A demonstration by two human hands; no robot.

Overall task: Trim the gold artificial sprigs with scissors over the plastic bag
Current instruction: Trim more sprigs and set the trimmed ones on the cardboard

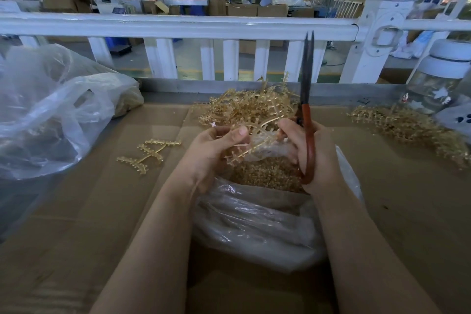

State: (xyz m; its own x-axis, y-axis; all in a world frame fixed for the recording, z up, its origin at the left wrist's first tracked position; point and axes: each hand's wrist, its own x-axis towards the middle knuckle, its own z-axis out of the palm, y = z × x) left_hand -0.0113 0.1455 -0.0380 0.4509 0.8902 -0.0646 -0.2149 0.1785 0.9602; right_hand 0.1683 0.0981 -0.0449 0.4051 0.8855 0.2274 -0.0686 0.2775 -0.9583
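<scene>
My left hand pinches a gold sprig between thumb and fingers, above the open mouth of a clear plastic bag. Gold cut pieces fill the bag's top. My right hand grips the red handles of the scissors, whose dark blades point straight up, slightly parted at the tips. Its fingertips also touch the sprig's stem. A heap of gold sprigs lies just behind my hands.
Cardboard covers the table. One loose sprig lies to the left, another gold heap at right. A large plastic bag sits far left. A white railing and a glass jar stand behind.
</scene>
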